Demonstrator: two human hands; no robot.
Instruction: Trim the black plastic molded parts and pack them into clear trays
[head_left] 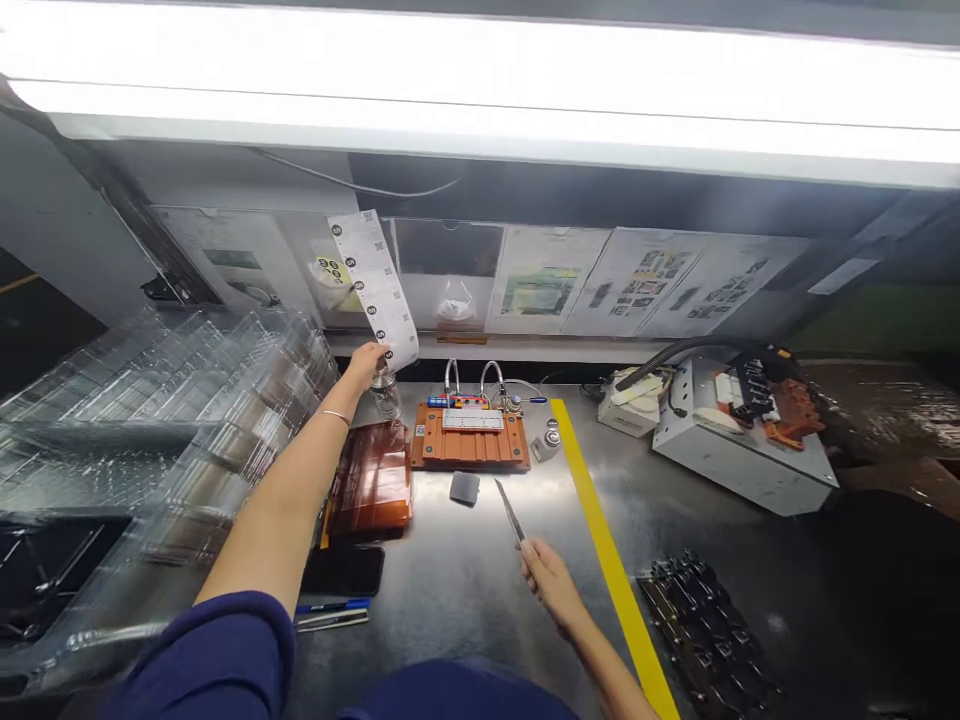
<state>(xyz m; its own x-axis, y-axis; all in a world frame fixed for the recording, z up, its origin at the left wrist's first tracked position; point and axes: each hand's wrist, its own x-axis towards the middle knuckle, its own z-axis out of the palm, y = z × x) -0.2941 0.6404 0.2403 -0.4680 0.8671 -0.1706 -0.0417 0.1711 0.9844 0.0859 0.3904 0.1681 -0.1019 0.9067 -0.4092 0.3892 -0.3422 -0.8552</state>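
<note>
Back-left of the orange fixture [472,455], a label strip [377,288] is pinched low by left fingers [370,353]; in front, tweezers [511,513] by right fingers [532,553].

The left arm [292,485] reaches far forward and a little inward, almost straight, bare from the dark blue sleeve [217,650] down past the wrist. At its end the left grip [365,366] points ahead, back turned upward, fingertips brought together in a pinch; they are partly hidden. The right forearm [609,660], bare too, comes in from the lower right and slants inward. The right grip [551,580] is much nearer the body, lower than the left, its thumb laid along the top and its fingers curled beneath.
</note>
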